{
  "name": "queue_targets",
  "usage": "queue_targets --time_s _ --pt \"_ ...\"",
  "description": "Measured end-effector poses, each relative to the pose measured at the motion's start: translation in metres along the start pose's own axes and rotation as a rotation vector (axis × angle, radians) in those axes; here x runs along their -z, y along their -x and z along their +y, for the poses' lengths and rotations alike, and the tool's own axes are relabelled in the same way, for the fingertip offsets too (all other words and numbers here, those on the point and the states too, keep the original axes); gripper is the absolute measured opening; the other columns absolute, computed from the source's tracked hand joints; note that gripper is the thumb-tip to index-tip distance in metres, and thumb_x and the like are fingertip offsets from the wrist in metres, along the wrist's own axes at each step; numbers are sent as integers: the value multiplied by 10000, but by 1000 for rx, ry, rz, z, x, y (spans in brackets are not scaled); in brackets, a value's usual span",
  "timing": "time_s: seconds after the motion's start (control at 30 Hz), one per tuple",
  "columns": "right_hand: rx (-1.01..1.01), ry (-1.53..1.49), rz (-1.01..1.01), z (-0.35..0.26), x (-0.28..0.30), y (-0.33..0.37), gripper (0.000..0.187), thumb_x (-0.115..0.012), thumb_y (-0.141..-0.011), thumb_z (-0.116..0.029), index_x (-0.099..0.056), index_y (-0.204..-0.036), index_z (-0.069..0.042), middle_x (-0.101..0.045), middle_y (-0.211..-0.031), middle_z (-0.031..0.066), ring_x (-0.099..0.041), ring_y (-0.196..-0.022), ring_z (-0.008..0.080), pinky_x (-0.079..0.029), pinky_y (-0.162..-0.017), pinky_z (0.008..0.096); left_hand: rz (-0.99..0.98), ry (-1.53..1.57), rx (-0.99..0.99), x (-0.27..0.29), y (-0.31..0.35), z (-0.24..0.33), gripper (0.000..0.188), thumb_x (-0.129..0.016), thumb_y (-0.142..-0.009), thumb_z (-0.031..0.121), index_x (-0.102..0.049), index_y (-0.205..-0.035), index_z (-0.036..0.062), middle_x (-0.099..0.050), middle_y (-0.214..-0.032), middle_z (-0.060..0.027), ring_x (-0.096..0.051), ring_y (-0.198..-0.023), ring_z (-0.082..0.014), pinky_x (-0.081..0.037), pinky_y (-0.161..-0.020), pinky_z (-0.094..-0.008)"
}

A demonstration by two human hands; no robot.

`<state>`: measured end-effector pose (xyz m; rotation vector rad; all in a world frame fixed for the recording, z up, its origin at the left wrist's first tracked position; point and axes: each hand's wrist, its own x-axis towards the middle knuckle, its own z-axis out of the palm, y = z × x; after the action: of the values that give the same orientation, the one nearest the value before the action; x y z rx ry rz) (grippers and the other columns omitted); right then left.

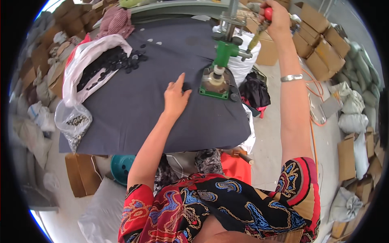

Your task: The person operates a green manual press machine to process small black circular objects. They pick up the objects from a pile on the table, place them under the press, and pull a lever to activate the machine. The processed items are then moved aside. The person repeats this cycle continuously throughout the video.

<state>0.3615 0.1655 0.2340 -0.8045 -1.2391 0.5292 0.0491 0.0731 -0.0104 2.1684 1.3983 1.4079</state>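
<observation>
My right hand (278, 21) is raised at the upper right, closed round the lever (255, 39) of a green hand press, just by its red ball knob (268, 13). The green press (225, 52) stands upright at the table's right side, with a round die on its base (213, 94). Left of the base, my left hand (175, 99) is over the dark cloth, index finger stretched out and thumb apart. A small black disc (186, 86) shows between that finger and thumb; whether they touch it I cannot tell. Another dark disc (234, 97) lies by the base.
A white bag (73, 91) spills black discs (107, 67) onto the dark cloth (133, 109). A clear bag of small metal rings (77, 123) hangs at the left edge. Checked cloth (116, 22) lies behind. Cardboard boxes (326, 54) and sacks surround the table; an orange cable (312, 133) crosses the floor.
</observation>
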Motion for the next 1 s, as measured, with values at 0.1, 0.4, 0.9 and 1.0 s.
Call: queue_targets --time_s 0.1,0.4,0.9,1.0 --pt "-89 -2 -1 -9 -7 4 325 -522 -870 -318 -620 -790 -19 -542 -574 55 -506 -447 151 -404 -395 291 -63 72 -24 -41 -21 20 706 -745 -742 65 -451 -1382 28 -658 -973 -186 -609 -906 -345 -495 -808 -422" --pt "-36 -14 -32 -12 -6 8 328 -512 -887 -317 -602 -776 -21 -536 -562 66 -508 -434 160 -412 -385 294 -142 -32 57 -96 -50 28 806 -755 -737 80 -340 -1423 -8 -667 -1011 -174 -601 -955 -364 -473 -833 -447" --pt "18 18 -50 -31 -9 55 225 -543 -870 -208 -620 -828 -1 -580 -629 73 -573 -527 178 -462 -480 284 -157 149 152 -111 -57 26 884 -770 -735 109 -273 -1454 -20 -651 -1160 -201 -625 -1050 -371 -465 -925 -425" --pt "153 41 -141 -44 -20 112 317 -474 -938 -196 -562 -732 28 -549 -597 81 -513 -570 132 -389 -488 276 -145 170 162 -105 -51 25 885 -769 -733 106 -274 -1455 -24 -648 -1175 -194 -614 -1072 -364 -467 -923 -421"
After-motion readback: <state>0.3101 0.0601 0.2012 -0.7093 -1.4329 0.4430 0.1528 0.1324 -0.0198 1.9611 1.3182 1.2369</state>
